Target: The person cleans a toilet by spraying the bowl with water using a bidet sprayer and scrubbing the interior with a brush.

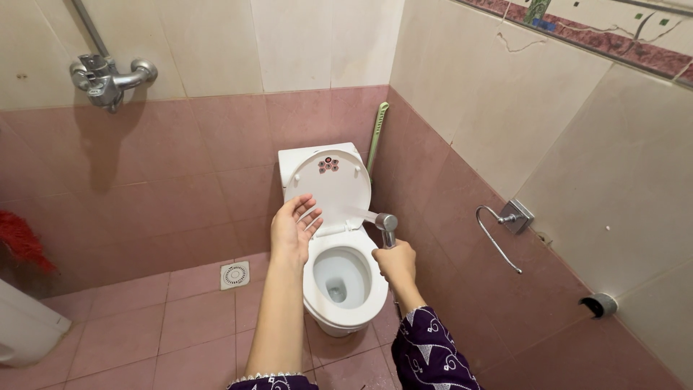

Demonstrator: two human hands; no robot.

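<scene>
My right hand (395,261) grips a chrome hand-held bidet sprayer (387,225), its head pointed left. A jet of water runs from the sprayer onto my left hand (294,225), which is open, palm up, fingers spread, over the left side of the white toilet bowl (317,296). The toilet lid (328,189) stands raised against the white cistern (296,156). Both forearms reach out from purple patterned sleeves.
A green brush handle (377,133) leans in the corner behind the cistern. A chrome wall tap (108,78) is at upper left, a floor drain (234,274) left of the toilet, a chrome holder (505,224) on the right wall. A red item (22,238) sits at far left.
</scene>
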